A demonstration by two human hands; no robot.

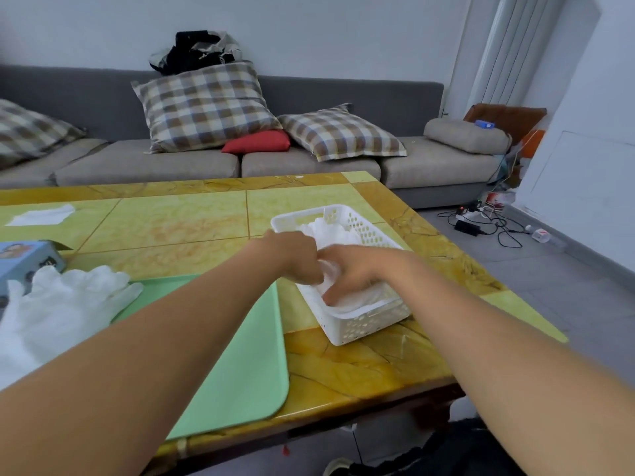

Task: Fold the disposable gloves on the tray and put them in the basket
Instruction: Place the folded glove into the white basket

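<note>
Inside the white perforated basket [347, 324], crumpled folded gloves [330, 231], both hands over them, left hand [295, 257] pinching a clear glove [329, 269], right hand [357, 273] fingers curled pressing down, one green tray [247, 355], white gloves pile [58, 310] at its left edge.

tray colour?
Mint green tray, plain, no pattern; head view, the only one.

Our left hand [299, 257] and right hand [357, 269] hide much of the folded gloves in the white basket [360, 324]. The frame's left edge crops the unfolded glove [58, 310] and blue box [24, 262].
</note>
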